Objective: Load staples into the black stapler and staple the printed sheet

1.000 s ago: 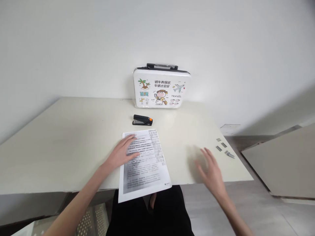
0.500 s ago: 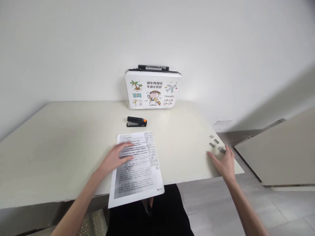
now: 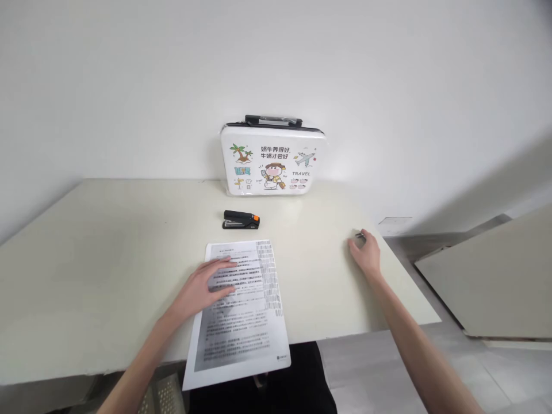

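Observation:
My left hand [image 3: 211, 284] lies on a printed sheet of paper [image 3: 241, 333] with its fingers spread. The sheet hangs over the table's front edge, above my lap. At the right side of the table, my right hand [image 3: 366, 253] has its fingers curled together around small grey metal staple strips [image 3: 360, 234]. Only a bit of them shows between thumb and fingers. Beyond the top of the sheet, a black stapler [image 3: 241, 220] with an orange patch lies on its own, apart from both hands.
A white carrying case [image 3: 273, 161] with cartoon prints and a black handle stands against the wall at the back of the pale table [image 3: 107, 259]. To the right, past the table's edge, is a pale panel [image 3: 495, 282] above the grey floor.
My right hand has closed around the staple strips, which were lying loose near the table's right edge, and has moved left and away from me. My left hand stays on the sheet.

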`<state>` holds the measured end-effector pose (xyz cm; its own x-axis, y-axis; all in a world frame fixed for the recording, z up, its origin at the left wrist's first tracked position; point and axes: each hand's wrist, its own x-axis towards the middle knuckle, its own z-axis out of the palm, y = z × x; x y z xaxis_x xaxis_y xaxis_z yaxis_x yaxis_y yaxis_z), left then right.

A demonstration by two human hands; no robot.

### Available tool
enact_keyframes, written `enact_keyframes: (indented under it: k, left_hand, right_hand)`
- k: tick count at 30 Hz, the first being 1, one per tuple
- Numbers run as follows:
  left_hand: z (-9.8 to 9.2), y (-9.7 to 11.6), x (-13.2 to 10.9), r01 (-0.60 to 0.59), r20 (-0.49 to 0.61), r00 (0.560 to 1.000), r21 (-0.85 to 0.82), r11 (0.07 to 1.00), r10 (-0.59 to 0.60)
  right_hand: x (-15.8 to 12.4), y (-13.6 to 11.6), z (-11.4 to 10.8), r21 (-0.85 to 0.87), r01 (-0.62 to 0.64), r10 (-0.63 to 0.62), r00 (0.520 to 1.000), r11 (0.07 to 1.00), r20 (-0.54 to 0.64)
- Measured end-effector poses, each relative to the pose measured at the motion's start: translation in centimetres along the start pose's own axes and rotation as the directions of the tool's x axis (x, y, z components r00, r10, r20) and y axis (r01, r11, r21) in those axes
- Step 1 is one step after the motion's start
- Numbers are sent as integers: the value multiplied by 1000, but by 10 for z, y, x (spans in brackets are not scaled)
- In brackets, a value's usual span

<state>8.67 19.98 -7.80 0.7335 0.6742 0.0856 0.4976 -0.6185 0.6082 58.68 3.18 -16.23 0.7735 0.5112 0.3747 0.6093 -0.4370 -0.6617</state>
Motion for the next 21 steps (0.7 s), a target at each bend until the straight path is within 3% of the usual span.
enact_keyframes:
  k: [5,13,21]
  left_hand:
    - [2,-3,-1,-20,-4,1000,7,1000,20]
    - [3,-6,0,-125,41,991,20,992,125]
    - [5,-9,-2,-149,55,988,32,988,147]
  right_hand:
    - [4,-45,49,123,130,-140,987,984,76]
    - [-13,-140,132,324,243,-317,927,914,201]
    - [-29,-210,178,457,265,-428,851,849,304]
